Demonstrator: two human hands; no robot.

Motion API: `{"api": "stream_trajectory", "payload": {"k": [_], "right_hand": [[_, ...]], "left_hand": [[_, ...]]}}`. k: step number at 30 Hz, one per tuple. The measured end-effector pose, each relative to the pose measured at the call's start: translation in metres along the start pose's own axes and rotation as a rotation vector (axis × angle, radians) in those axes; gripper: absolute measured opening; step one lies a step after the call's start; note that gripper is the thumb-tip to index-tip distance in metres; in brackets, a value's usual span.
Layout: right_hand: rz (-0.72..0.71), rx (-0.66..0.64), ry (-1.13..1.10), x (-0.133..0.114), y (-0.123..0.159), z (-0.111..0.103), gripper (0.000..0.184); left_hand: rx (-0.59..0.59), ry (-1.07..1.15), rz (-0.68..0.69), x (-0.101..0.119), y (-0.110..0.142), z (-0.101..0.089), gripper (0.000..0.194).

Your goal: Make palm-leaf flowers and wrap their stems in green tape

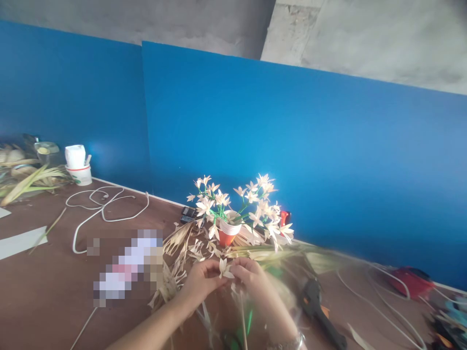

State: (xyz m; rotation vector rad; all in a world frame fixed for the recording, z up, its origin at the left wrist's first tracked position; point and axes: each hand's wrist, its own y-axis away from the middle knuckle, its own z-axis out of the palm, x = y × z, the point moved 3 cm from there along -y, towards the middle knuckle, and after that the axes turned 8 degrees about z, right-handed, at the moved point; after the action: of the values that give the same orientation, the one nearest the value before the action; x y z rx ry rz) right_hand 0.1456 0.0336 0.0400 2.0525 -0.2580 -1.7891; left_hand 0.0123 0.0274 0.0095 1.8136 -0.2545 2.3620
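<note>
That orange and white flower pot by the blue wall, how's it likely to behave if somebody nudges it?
The orange and white pot seems apt to tip, since it narrows toward its base and carries a wide spread of pale flowers above. Those flowers look fragile, as their petals are thin and pointed, so a shove might bend some.

A single head-worn camera looks forward and slightly down from above the person's left hand point(200, 281) and right hand point(252, 278), which are near, low in view; it faces a blue partition point(292, 136) across a brown tabletop point(44, 296); a concrete wall point(383, 43) fills the top; partition and tabletop edges slope down rightward.
</note>
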Motion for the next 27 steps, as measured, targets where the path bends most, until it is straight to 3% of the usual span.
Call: {"api": "stream_trajectory", "payload": {"k": [9, 17, 27], "right_hand": [[0.061, 0.123, -0.031, -0.002, 0.007, -0.003, 0.014], [-0.001, 0.044, -0.024, -0.003, 0.005, 0.0, 0.014], [-0.031, 0.0, 0.011, -0.007, 0.008, 0.001, 0.015]], "left_hand": [[-0.193, 0.137, -0.035, 0.002, 0.003, 0.003, 0.035], [-0.081, 0.032, -0.048, -0.015, -0.001, -0.002, 0.03], [-0.051, -0.06, 0.017, -0.001, 0.001, -0.001, 0.027]]}}
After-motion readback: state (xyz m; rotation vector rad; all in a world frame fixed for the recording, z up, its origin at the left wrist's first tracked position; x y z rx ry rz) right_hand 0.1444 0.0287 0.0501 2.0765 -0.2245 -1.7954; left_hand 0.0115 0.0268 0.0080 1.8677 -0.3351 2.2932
